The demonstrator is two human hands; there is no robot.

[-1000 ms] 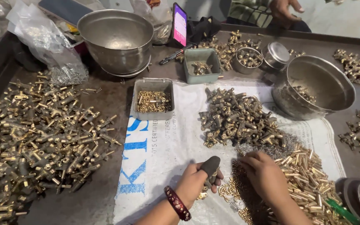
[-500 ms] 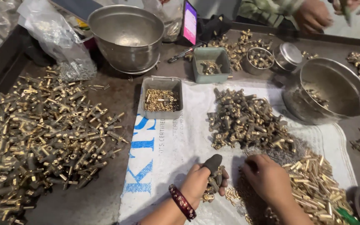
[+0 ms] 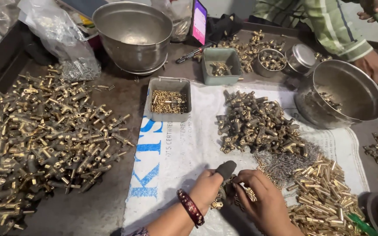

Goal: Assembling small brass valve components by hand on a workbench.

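My left hand [image 3: 208, 188], with a red bangle on the wrist and a dark cover on the thumb, grips a small brass fitting [image 3: 217, 203] low on the white sack cloth [image 3: 180, 153]. My right hand [image 3: 263, 199] meets it, its fingers pinched on a small brass part at that fitting. A heap of brass tubes [image 3: 324, 196] lies just right of my hands. A pile of thin wire springs [image 3: 281, 164] sits above them. Beyond it lies a pile of grey-and-brass valve bodies [image 3: 259, 124].
A large heap of brass fittings [image 3: 40, 135] covers the left side. A grey tray of small brass pieces [image 3: 168, 101], a green tray [image 3: 221, 66], steel bowls [image 3: 133, 32] [image 3: 344, 94], a phone [image 3: 199, 20] and a plastic bag [image 3: 55, 30] stand farther back. Another person's hand [image 3: 372, 63] is at the top right.
My two hands have come closer together over the small fitting. The view has tilted down and shifted a little. The other person's arm now reaches down beside the right steel bowl.
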